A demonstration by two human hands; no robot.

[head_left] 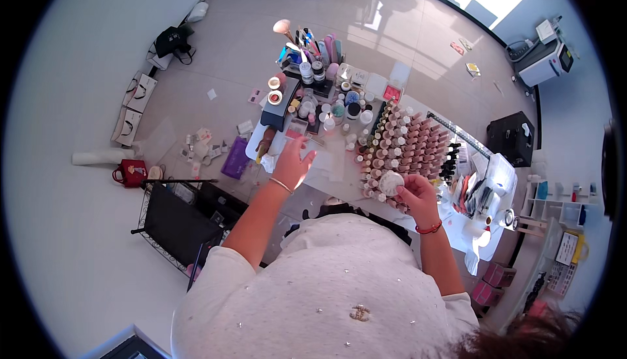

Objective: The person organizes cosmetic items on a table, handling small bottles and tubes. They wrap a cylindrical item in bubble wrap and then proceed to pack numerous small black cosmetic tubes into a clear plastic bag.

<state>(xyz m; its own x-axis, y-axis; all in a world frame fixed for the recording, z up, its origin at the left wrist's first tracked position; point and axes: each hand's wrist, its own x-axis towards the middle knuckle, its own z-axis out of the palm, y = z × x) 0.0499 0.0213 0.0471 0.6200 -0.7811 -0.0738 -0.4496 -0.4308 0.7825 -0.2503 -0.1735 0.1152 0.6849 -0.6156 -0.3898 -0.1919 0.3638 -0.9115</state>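
Observation:
A round, flat white piece (391, 183) sits pinched between the thumb and fingers of my right hand (417, 196); its exact kind is too small to make out. It is held over the near edge of rows of small bottles with pinkish caps (418, 140), which look like nail polish. My left hand (294, 162) is stretched out over the table (333, 173), fingers apart and holding nothing. Just beyond its fingertips lies a small pink-and-clear box (296, 128). A brown bottle-like object (266, 142) lies to its left, beside a crumpled white tissue (268, 162).
Jars and pots (353, 110) crowd the table's middle. Behind them stand brushes and tools (307, 42) in holders. A cluttered tray of packets (480, 192) is at the right. On the floor lie a purple bag (235, 158) and a red bag (132, 173); a black case (511, 138) stands far right.

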